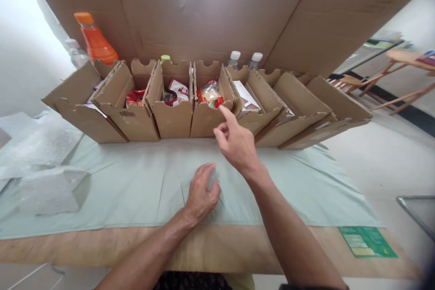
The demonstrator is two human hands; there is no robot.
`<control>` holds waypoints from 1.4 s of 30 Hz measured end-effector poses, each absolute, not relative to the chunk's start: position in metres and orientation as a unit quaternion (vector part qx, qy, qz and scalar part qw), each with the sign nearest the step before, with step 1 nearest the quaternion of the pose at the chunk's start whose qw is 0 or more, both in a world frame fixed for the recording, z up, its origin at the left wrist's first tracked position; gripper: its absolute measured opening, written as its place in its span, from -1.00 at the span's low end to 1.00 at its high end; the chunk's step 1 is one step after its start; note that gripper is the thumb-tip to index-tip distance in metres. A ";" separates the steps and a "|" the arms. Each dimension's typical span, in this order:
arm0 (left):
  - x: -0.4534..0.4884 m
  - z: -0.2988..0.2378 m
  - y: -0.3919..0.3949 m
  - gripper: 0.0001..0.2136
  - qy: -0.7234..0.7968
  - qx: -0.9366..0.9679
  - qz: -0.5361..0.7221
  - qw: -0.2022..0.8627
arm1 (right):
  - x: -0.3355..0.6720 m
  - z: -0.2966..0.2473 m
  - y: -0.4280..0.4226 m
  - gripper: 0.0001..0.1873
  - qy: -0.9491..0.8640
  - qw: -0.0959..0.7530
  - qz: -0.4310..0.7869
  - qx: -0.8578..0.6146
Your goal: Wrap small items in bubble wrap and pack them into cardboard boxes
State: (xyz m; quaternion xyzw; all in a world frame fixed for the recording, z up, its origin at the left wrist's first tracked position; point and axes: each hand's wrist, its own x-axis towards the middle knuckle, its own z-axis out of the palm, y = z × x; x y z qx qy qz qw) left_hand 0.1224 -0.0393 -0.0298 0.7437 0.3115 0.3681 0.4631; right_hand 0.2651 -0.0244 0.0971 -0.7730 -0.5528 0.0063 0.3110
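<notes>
My right hand (pixel 237 139) is raised in front of the middle cardboard bin (pixel 212 122), index finger stretched out and the other fingers curled. Its fingertip is close to the bin's front edge, by a clear packet with red and yellow parts (pixel 210 94); whether it touches cannot be told. Nothing shows in that hand. Over the pale green cloth (pixel 136 181), my left hand (pixel 203 192) is held low with curved fingers, thumb apart and nothing between them. Left of the middle bin, another bin (pixel 175 120) contains a red and white packet (pixel 179 90). To the right, one bin (pixel 260 120) has a white box (pixel 245 96) in it.
A red packet (pixel 136 98) lies in a bin further left. Behind the row stand an orange bottle (pixel 98 43) and several capped bottles, before a tall cardboard panel (pixel 210 9). Bubble wrap (pixel 50 186) covers the left side. A green leaflet (pixel 367 241) is at the right front edge.
</notes>
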 end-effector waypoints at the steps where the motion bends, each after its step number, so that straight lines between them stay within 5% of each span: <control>1: 0.122 -0.029 -0.037 -0.55 0.323 0.734 0.376 0.464 | 0.265 0.106 -0.009 -0.34 -0.555 0.269 0.007 -0.787; 6: 0.117 -0.020 -0.021 -0.59 0.383 0.689 0.418 0.452 | 0.265 0.124 0.035 -0.67 -0.540 0.140 -0.017 -0.830; 13: 0.093 -0.001 0.004 -0.52 0.434 0.554 0.568 0.426 | 0.233 0.110 -0.064 -0.77 -0.578 0.193 -0.034 -0.793; 18: 0.055 0.005 -0.016 -0.47 0.430 0.549 0.566 0.439 | 0.239 0.102 -0.201 -0.71 -0.651 0.310 -0.017 -0.692; 22: 0.032 0.007 -0.051 -0.46 0.420 0.587 0.513 0.464 | 0.273 0.084 -0.292 -0.61 -0.538 0.366 -0.075 -0.756; 26: 0.029 0.003 -0.079 -0.39 0.372 0.650 0.453 0.484 | 0.288 0.053 -0.336 -0.25 -0.376 0.470 -0.049 -0.797; 33: 0.048 -0.013 -0.096 -0.37 0.320 0.692 0.347 0.546 | 0.258 0.000 -0.307 -0.41 -0.379 0.400 0.023 -0.834; 42: 0.048 0.003 -0.062 -0.53 0.344 0.652 0.457 0.497 | 0.288 0.030 -0.202 -0.56 -0.438 0.448 0.141 -0.766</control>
